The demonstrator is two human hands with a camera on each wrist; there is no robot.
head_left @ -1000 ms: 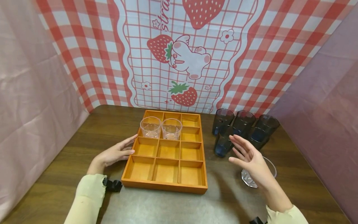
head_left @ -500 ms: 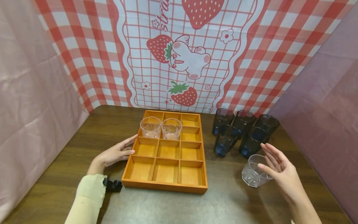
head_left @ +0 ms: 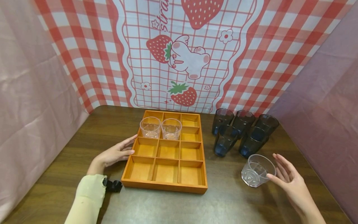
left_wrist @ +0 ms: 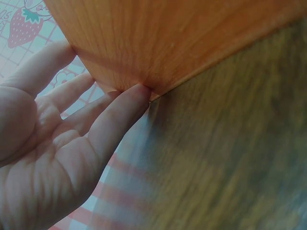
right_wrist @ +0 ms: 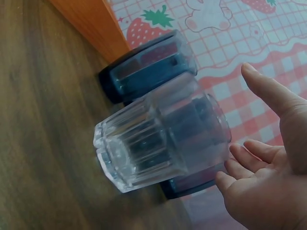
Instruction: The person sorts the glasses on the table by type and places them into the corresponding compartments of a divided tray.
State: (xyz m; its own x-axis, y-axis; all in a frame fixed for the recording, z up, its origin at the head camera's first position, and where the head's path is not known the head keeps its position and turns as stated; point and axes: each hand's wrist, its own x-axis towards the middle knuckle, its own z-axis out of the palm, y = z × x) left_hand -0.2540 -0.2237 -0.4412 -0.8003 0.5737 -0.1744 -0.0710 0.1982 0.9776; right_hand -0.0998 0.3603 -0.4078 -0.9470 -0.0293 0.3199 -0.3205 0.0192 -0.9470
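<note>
A clear faceted tumbler (head_left: 251,174) stands upright on the table at the right. Just beyond its right side is my right hand (head_left: 293,186), thumb and fingers spread with nothing between them; the thumb tip overlaps the rim in the head view. In the right wrist view the tumbler (right_wrist: 144,139) sits in front of the parted fingers. My left hand (head_left: 113,154) rests its extended fingertips against the left side of an orange wooden compartment tray (head_left: 165,186). Two clear tumblers, one left (head_left: 151,128) and one in the middle (head_left: 172,129), stand in its second row from the back.
Several dark blue tumblers (head_left: 222,146) stand grouped at the back right, behind the clear one. A strawberry-print cloth (head_left: 184,71) hangs behind the table (head_left: 78,155), and pinkish fabric (head_left: 321,102) hangs at the sides.
My right hand has moved right and toward me, from near the dark tumblers to beside the clear tumbler. The left hand and tray have stayed in place.
</note>
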